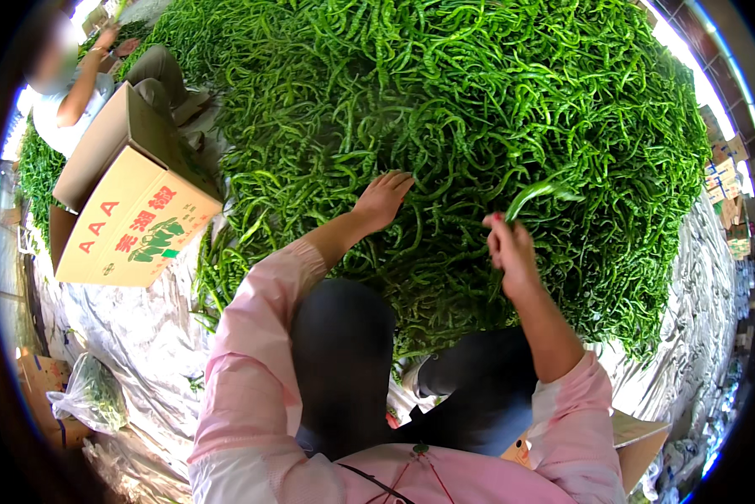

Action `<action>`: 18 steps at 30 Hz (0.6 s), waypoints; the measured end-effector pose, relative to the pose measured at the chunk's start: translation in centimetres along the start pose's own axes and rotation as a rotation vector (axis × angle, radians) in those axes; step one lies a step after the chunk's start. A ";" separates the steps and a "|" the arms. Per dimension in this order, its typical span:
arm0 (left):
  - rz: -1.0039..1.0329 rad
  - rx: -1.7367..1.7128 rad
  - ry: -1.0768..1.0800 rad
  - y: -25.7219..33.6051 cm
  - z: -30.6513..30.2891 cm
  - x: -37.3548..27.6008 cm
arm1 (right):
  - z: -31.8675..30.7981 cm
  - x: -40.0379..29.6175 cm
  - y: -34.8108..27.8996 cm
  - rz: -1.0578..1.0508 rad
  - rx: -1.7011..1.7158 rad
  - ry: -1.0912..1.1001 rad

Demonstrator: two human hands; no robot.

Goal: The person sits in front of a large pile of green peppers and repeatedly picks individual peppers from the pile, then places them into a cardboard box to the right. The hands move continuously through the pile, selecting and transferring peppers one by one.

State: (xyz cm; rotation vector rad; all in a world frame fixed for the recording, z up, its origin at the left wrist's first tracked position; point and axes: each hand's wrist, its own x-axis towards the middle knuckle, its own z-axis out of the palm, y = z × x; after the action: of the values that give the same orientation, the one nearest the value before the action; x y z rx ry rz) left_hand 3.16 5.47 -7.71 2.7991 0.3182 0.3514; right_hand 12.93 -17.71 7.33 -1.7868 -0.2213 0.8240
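A broad heap of long, curled green chili peppers (pixel 453 107) spreads in front of my knees. My left hand (pixel 385 200) lies back-up on the heap, with its fingertips down among the peppers. Whether it grips any of them is hidden. To the right, my right hand (pixel 511 249) is raised a little over the heap and holds a green chili pepper (pixel 532 194) by one end. The pepper sticks out past the fingers and is slightly blurred.
At left stands a tilted, open cardboard box (pixel 144 223) with printed peppers. Behind it sits another person (pixel 84 101). A plastic bag (pixel 94 394) of greens rests on the silvery ground sheet (pixel 144 334) at lower left. Another carton (pixel 642 435) is beside my right hip.
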 end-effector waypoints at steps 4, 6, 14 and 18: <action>0.068 0.559 -0.312 -0.9 2.8 2.0 | 0.2 0.5 2.6 0.006 0.114 -0.149; 0.053 0.645 -0.345 -0.8 2.8 2.1 | 0.1 1.1 3.3 -0.118 -0.034 -0.105; -0.365 -0.920 0.393 -3.4 -9.7 -0.1 | -2.4 3.4 3.3 0.020 -0.074 -0.092; -0.500 -1.203 0.436 -4.7 -15.1 -13.0 | -1.9 3.8 3.1 0.012 0.014 -0.224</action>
State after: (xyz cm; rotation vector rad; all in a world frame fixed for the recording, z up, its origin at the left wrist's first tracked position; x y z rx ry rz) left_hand -14.07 10.63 2.10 1.4006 0.6174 0.7169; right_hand 16.16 -18.31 3.30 -1.6836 -0.3505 1.0331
